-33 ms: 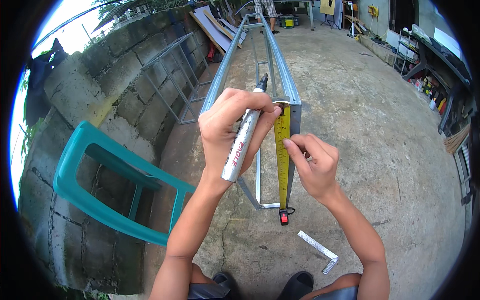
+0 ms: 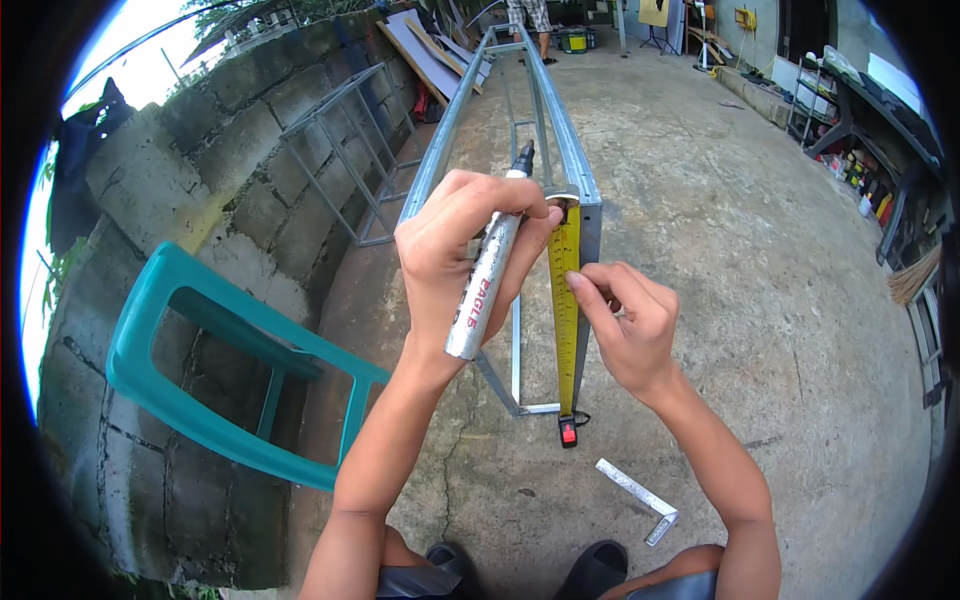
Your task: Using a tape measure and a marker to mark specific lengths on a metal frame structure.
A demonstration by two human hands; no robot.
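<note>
My left hand [image 2: 445, 235] is closed around a silver marker pen [image 2: 482, 285], its black tip pointing up and away. The same hand's fingertips press at the upper end of a yellow tape measure blade [image 2: 565, 325], against the top corner of a grey metal frame [image 2: 590, 235]. The blade runs down along the frame's near upright to the red and black tape case [image 2: 568, 430] low by its foot. My right hand [image 2: 632, 325] is closed, its thumb tip at the blade's right edge; its finger behind the blade is hidden.
A silver try square [image 2: 637, 500] lies on the concrete floor near my feet. To the left stands a teal plastic chair [image 2: 240, 410] beside a block wall [image 2: 200, 190], with another metal frame [image 2: 350, 150] beyond. A person [image 2: 530, 20] stands far ahead. Cluttered shelves [image 2: 870, 150] line the right side.
</note>
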